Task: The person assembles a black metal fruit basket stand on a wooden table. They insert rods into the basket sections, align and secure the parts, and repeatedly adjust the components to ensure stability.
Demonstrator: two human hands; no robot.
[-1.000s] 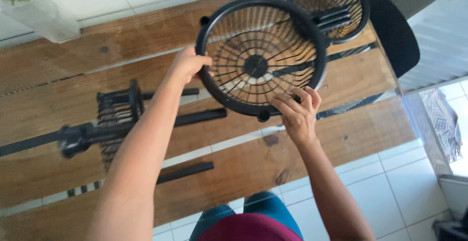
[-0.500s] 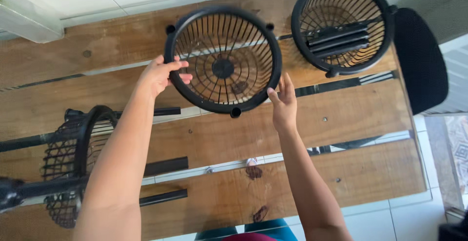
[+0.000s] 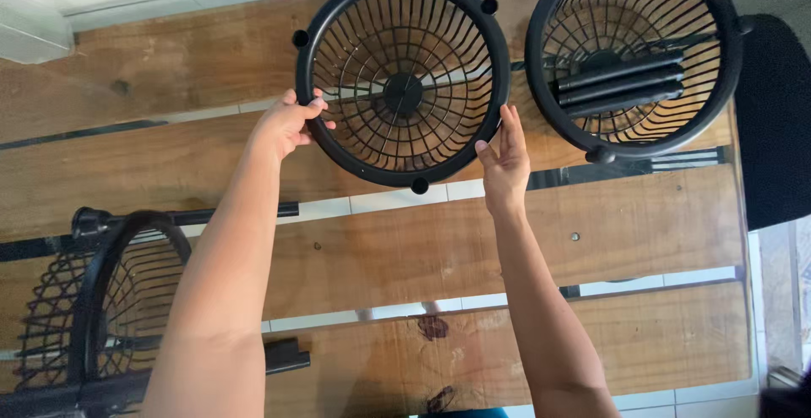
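Two hands on one black round fan grille [image 3: 404, 80] | our left hand [image 3: 287, 122] grips its left rim, fingers curled over | our right hand [image 3: 505, 158] presses open-palmed against its right rim | grille above wooden slat table [image 3: 380, 257], beside second grille [image 3: 634, 54].

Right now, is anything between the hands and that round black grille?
Nothing visible. The left hand grips the grille's rim, and the right hand lies flat against its opposite edge. The second grille sits apart, to the right.
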